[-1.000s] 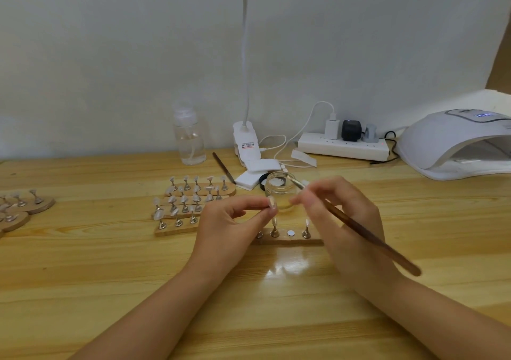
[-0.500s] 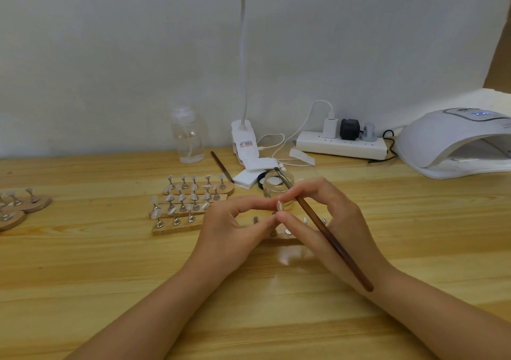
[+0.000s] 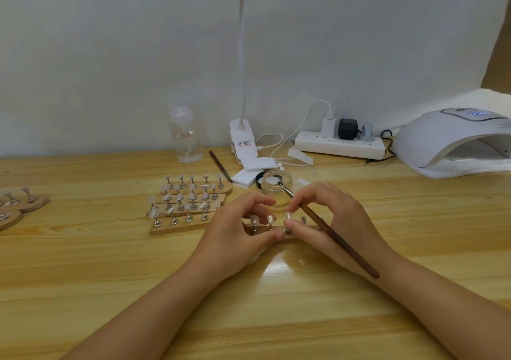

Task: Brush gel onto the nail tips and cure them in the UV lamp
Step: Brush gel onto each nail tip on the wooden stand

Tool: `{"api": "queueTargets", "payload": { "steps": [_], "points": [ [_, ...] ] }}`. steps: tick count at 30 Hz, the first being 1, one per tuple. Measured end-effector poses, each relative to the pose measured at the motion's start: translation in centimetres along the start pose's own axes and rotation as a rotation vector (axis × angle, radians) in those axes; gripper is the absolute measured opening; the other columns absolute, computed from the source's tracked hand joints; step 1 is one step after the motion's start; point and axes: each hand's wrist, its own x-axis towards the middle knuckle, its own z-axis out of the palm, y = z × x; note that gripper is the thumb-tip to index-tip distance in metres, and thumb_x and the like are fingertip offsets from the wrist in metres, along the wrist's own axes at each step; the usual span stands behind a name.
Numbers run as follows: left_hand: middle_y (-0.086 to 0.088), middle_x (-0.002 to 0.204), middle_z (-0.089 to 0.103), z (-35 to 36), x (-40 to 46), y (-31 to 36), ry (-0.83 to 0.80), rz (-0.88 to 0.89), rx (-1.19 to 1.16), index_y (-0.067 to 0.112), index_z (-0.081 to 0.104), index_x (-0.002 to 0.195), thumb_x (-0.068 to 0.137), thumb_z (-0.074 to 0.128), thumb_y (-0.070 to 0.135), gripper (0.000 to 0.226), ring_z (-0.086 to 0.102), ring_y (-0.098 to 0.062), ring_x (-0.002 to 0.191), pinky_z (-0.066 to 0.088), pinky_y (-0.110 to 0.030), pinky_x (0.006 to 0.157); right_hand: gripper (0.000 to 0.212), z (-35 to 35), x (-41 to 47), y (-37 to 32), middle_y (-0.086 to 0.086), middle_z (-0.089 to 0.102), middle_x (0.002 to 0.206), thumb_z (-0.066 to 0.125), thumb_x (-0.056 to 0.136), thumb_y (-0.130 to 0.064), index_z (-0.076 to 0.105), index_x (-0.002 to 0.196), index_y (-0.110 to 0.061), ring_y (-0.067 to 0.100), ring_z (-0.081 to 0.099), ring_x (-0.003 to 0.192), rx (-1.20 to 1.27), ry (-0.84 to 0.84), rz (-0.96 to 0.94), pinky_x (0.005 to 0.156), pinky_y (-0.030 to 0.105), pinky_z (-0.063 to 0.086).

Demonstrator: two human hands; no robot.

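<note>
A short wooden holder strip point(image 3: 264, 230) with nail tips point(image 3: 270, 218) on metal stands lies between my hands at the table's middle. My left hand point(image 3: 237, 235) curls around the strip's left part, thumb on the front edge and index finger arched behind. My right hand point(image 3: 336, 216) carries a brown-handled brush point(image 3: 326, 229) across its fingers, bristles pointing back over the open glass gel jar point(image 3: 272, 187). The right thumb and index finger also pinch one nail tip stand point(image 3: 287, 217) down at the strip. The white UV lamp point(image 3: 442, 141) sits at the far right, its opening facing me.
Three more wooden strips of nail tips point(image 3: 190, 202) lie left of my hands, and round holders point(image 3: 25, 202) at the far left. Behind are a clear bottle point(image 3: 185, 135), a second brush point(image 3: 219, 166), a clip lamp base point(image 3: 243, 144), white pads point(image 3: 250, 171) and a power strip point(image 3: 340, 145).
The nail tip stand went from my left fingers to my right thumb and index finger and came down onto the strip. The brush handle swung steeper, and my left hand dropped to the strip.
</note>
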Motion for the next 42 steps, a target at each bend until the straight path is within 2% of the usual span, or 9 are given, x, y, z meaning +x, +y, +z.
{"api": "queueTargets", "payload": {
  "steps": [5,10,17,21,26,30,34,39,42],
  "points": [
    [0.008,0.082,0.066,0.0,0.1,-0.1,-0.027,0.001,0.023,0.036,0.058,0.098,0.067,0.078,0.026,0.037,0.059,-0.004,0.081,0.044,-0.012,0.068,0.02,0.0,0.0,0.3,-0.009,0.064,0.082,0.078,0.071,-0.017,0.064,0.085,-0.02,0.003,0.056,0.085,-0.019,-0.026,-0.013,0.088,0.024,0.038],
    [0.009,0.083,0.066,0.0,0.0,-0.1,-0.007,-0.018,0.02,0.038,0.057,0.094,0.068,0.077,0.024,0.036,0.058,-0.001,0.08,0.044,-0.012,0.069,0.027,-0.3,0.1,0.5,-0.011,0.065,0.083,0.081,0.066,-0.021,0.064,0.087,-0.019,0.004,0.059,0.085,-0.038,-0.026,-0.029,0.087,0.027,0.04],
    [0.011,0.081,0.066,0.0,0.0,-0.1,0.032,-0.051,0.006,0.04,0.056,0.091,0.069,0.078,0.021,0.037,0.056,0.0,0.078,0.045,-0.015,0.07,0.025,-0.9,0.2,1.6,-0.015,0.063,0.083,0.079,0.07,-0.02,0.061,0.087,-0.024,-0.002,0.055,0.086,-0.079,-0.065,-0.046,0.09,0.014,0.031],
    [0.012,0.081,0.065,0.0,0.0,-0.1,0.036,-0.047,0.018,0.042,0.054,0.092,0.069,0.077,0.022,0.038,0.054,0.002,0.076,0.042,-0.012,0.069,0.02,-0.6,0.2,1.6,-0.011,0.065,0.083,0.077,0.071,-0.017,0.064,0.085,-0.019,0.003,0.055,0.087,-0.099,-0.039,-0.119,0.085,0.02,0.036],
    [0.011,0.081,0.064,0.1,0.0,-0.1,0.041,-0.03,0.019,0.043,0.052,0.092,0.071,0.077,0.019,0.04,0.052,0.003,0.075,0.04,-0.008,0.066,0.019,-0.5,0.1,1.0,-0.007,0.064,0.077,0.066,0.071,-0.031,0.065,0.081,-0.015,0.003,0.055,0.078,-0.143,0.045,-0.237,0.08,0.027,0.04],
    [0.016,0.09,0.063,0.1,-0.1,0.2,0.053,0.012,0.025,0.044,0.053,0.095,0.069,0.077,0.025,0.04,0.054,0.005,0.088,0.039,-0.006,0.069,0.021,-0.4,0.0,0.4,-0.006,0.063,0.079,0.061,0.073,-0.032,0.063,0.083,-0.014,0.002,0.054,0.079,-0.05,0.146,-0.207,0.08,0.026,0.041],
    [0.019,0.092,0.063,0.0,-0.2,0.8,0.096,0.155,0.017,0.039,0.063,0.092,0.066,0.069,0.04,0.027,0.055,0.006,0.093,0.037,-0.004,0.076,0.023,0.1,-0.2,-0.3,-0.007,0.063,0.083,0.063,0.074,-0.033,0.063,0.086,-0.013,0.003,0.057,0.081,0.007,0.185,-0.212,0.078,0.034,0.048],
    [0.008,0.089,0.067,0.1,-0.4,0.7,0.098,0.25,-0.013,0.017,0.073,0.087,0.071,0.065,0.029,0.021,0.061,-0.003,0.087,0.045,-0.016,0.077,0.024,0.5,-0.4,-0.8,-0.004,0.064,0.084,0.064,0.075,-0.031,0.064,0.089,-0.012,0.009,0.06,0.081,0.039,0.184,-0.236,0.075,0.038,0.051],
    [0.008,0.085,0.068,0.1,-0.4,0.8,0.14,0.263,-0.056,0.019,0.072,0.085,0.071,0.066,0.024,0.016,0.061,-0.002,0.082,0.044,-0.012,0.073,0.03,0.3,-0.2,-1.0,-0.004,0.065,0.088,0.063,0.075,-0.038,0.063,0.092,-0.013,0.011,0.062,0.083,0.078,0.179,-0.177,0.078,0.036,0.051]
  ]
}}
